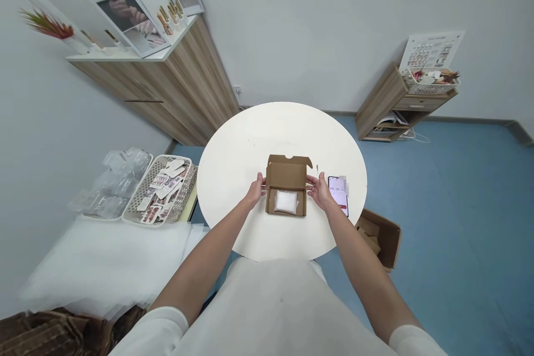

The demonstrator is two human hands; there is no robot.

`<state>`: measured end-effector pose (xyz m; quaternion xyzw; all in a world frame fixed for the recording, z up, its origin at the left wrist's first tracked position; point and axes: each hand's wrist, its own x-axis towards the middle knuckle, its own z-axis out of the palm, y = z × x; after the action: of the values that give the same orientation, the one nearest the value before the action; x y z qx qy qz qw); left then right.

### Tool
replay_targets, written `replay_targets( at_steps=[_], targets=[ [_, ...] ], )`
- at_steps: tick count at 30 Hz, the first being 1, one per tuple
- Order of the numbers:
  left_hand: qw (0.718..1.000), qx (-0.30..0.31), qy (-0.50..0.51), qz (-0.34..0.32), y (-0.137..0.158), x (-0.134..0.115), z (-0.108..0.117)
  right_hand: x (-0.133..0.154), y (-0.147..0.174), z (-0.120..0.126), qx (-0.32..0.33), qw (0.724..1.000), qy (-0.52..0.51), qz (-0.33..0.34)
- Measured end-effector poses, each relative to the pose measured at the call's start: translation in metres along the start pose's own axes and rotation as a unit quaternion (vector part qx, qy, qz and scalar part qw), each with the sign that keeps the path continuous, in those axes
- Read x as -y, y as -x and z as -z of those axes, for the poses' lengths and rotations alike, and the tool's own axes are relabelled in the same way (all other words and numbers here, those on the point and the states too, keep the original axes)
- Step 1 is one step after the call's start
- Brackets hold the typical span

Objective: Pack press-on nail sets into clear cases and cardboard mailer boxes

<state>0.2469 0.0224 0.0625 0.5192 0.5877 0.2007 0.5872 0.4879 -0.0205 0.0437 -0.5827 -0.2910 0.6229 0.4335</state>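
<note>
A small brown cardboard box (286,176) lies on the round white table (233,161), its lid raised and tilted back. Inside its base is a white wrapped packet (286,202), with a bit of pale material beside it. My left hand (255,192) holds the box at its left side, thumb up and fingertips against the cardboard. On the opposite side, my right hand (319,192) grips the box in the same way, fingers at the edge near the lid's hinge. Some fingertips are hard to make out against the cardboard.
A phone (337,194) showing a timer lies right of my right hand. On the floor at right stands an open carton (387,239) with cardboard inside. At left are a white basket (189,189) of printed cards, clear plastic packs (119,183) and stacked white sheets (104,261).
</note>
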Motion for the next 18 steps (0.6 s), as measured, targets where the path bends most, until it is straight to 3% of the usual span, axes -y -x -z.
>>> replay_targets(
  at_steps=[7, 18],
  targets=[
    [1.000, -0.017, -0.012, 0.000, 0.011, 0.004, 0.004, -0.006, 0.008, -0.005, -0.014, 0.999, 0.017, 0.031],
    [0.996, 0.069, -0.046, -0.023, 0.042, 0.013, 0.011, -0.015, 0.047, 0.005, 0.064, 0.989, 0.127, 0.051]
  ],
)
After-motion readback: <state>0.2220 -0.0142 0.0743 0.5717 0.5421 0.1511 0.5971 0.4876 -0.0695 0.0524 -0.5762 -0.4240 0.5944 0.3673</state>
